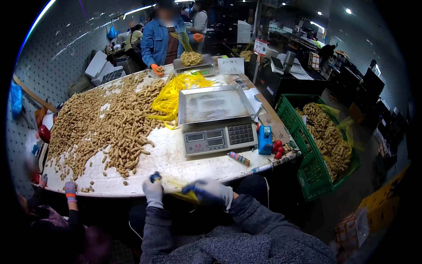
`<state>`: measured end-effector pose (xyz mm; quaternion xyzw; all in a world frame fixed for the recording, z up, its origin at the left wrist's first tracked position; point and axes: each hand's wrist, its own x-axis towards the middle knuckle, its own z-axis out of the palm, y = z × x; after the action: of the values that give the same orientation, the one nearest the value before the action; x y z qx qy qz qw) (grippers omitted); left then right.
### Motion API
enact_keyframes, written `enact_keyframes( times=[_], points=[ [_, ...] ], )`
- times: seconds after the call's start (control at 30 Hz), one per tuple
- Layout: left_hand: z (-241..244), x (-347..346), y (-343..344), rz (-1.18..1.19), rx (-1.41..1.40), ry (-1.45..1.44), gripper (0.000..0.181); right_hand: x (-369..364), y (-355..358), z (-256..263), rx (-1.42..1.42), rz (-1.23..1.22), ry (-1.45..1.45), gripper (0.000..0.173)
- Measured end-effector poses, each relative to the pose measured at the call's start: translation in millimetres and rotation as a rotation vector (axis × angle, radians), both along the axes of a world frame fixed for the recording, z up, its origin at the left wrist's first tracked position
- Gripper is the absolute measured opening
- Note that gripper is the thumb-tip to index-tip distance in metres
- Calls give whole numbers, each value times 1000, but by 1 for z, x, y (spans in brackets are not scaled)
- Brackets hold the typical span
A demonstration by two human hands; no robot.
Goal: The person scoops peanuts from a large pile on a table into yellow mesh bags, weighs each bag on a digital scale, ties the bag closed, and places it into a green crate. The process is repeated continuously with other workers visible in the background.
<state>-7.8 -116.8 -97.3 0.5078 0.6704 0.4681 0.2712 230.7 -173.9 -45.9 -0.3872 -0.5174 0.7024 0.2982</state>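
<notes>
Over the table's near edge, my left hand (153, 190), in a white and blue work glove, has its fingers curled in; whether it grips anything is unclear. To its right my right hand (208, 192), gloved alike and blurred by motion, is on a yellow mesh net (188, 195) at the edge. Beyond them stands a digital weighing scale (219, 137) with a bare metal pan (214, 104). A heap of unshelled peanuts (115, 132) spreads over the left of the white table (165, 168). Yellow mesh nets (178, 90) lie between heap and scale.
A blue tape dispenser (264, 140), red balls (278, 148) and a printed tube (239, 158) lie right of the scale. A green plastic crate (306, 158) holds netted peanuts. Across the table a co-worker in orange gloves stands by another scale (194, 62). Another person's gloved hands (70, 191) are lower left.
</notes>
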Motion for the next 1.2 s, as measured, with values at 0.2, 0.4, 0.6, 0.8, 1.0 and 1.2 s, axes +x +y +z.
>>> enact_keyframes(
  times=[0.2,0.4,0.6,0.8,1.0,1.2],
  points=[
    [18,-19,-6,107,-29,-1333,45,23,-5,10,456,102,-699,48],
    [33,2,-63,-349,-287,-1354,50,55,50,-24,599,-973,-689,21],
    [30,-23,-49,-399,-198,-1099,35,69,46,-45,165,-334,401,22],
    [28,-61,-5,-97,57,-1271,31,27,-45,40,86,34,330,37],
    [21,25,-69,-771,378,-322,31,95,28,29,-207,368,1280,40],
    [34,19,-77,-968,497,-1199,32,98,57,-26,-87,-271,1330,48]
  ],
)
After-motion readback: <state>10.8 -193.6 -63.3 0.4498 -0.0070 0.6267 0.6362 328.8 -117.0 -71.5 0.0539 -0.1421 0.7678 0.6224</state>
